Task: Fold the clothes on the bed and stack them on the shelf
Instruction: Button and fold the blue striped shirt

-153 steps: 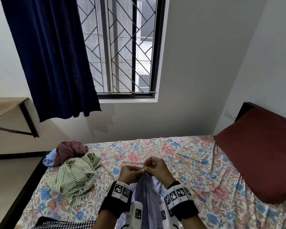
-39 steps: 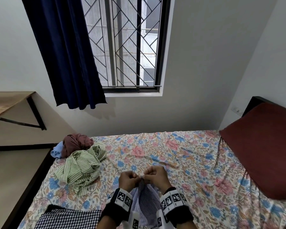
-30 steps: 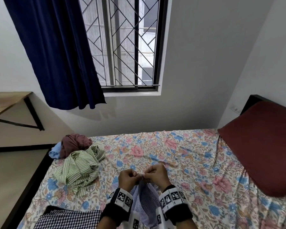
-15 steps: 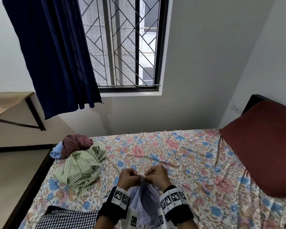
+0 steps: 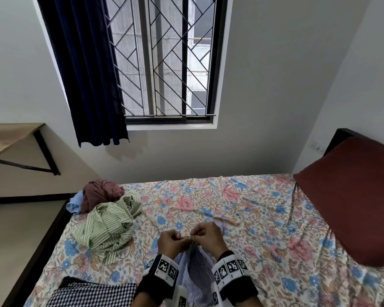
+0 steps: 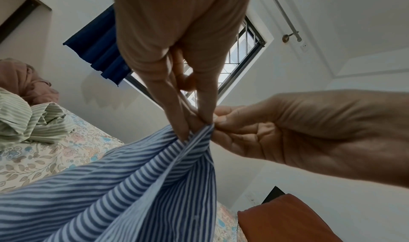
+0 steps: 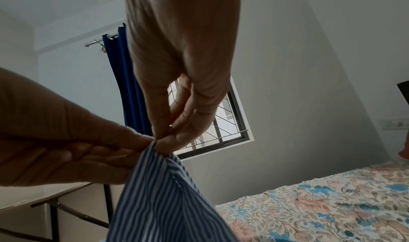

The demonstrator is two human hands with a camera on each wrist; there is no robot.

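A blue-and-white striped shirt [image 5: 192, 265] hangs from both hands above the near edge of the floral bed [image 5: 242, 209]. My left hand [image 5: 173, 240] and right hand [image 5: 205, 237] meet at its top edge, each pinching the cloth between thumb and fingers. The left wrist view shows the left hand [image 6: 188, 121] nipping the striped shirt [image 6: 137, 184] beside the right hand's fingers [image 6: 223, 123]. From the right wrist the right hand [image 7: 165, 140] pinches the same shirt [image 7: 159, 202]. A wooden wall shelf [image 5: 7, 136] juts out at far left.
A crumpled green striped shirt [image 5: 106, 224], a maroon garment [image 5: 102, 192] and a light blue piece [image 5: 74, 203] lie piled at the bed's left. A black-and-white checked cloth [image 5: 91, 294] lies at the near left edge. A dark red pillow [image 5: 353, 196] fills the right side.
Both hands stay together pinching the striped shirt's top edge, with only small finger shifts. The head view has tilted slightly; the pile on the bed is unmoved.
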